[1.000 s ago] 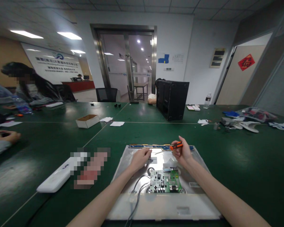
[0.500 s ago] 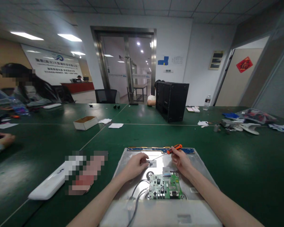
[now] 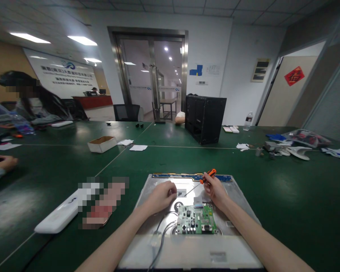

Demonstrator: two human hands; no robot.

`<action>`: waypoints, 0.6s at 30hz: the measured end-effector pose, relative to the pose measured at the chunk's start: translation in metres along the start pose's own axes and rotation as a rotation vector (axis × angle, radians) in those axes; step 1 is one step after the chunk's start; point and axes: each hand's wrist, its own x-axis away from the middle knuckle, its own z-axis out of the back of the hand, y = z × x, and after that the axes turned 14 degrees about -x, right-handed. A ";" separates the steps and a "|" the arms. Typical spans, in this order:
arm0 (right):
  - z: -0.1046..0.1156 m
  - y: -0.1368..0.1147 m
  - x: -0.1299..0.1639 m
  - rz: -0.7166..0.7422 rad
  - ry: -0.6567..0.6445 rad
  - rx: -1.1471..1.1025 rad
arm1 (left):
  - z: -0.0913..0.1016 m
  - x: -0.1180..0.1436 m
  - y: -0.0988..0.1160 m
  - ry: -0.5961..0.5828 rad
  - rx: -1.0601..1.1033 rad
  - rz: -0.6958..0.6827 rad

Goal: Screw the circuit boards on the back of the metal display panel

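My right hand (image 3: 216, 190) grips an orange-and-black screwdriver (image 3: 209, 176), whose thin shaft slants down and left. Its tip is close to a small pale label (image 3: 181, 193) on the metal back of a display panel (image 3: 238, 211). To the left of that label, my left hand (image 3: 164, 195) rests low over the panel with its fingers curled together; whatever they may pinch is hidden. A green circuit board (image 3: 197, 220) sits on the panel below both hands, with dark cables (image 3: 164, 238) on its left. A blue circuit strip (image 3: 175, 176) runs along the panel's far edge.
Left of the panel lie a white power strip or case (image 3: 56, 219) and a blurred reddish object (image 3: 102, 211). Farther back are an open carton (image 3: 102, 145), papers (image 3: 138, 147) and a black computer case (image 3: 206, 120). A person's hand (image 3: 5, 162) shows at far left.
The screwdriver has tilted slightly steeper, its handle shifting a little to the left. My left hand has barely moved. The whole view has shifted slightly.
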 end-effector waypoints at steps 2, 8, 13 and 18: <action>0.001 0.001 -0.001 -0.002 0.004 0.002 | 0.002 0.001 0.001 -0.009 0.061 0.013; 0.005 0.003 -0.003 0.003 0.009 -0.001 | 0.002 0.003 0.005 -0.124 0.278 -0.029; 0.004 0.003 -0.003 0.006 0.012 -0.001 | -0.001 0.005 0.010 -0.158 0.315 -0.056; 0.005 0.003 -0.003 0.001 0.017 0.008 | 0.000 0.006 0.013 -0.178 0.335 -0.082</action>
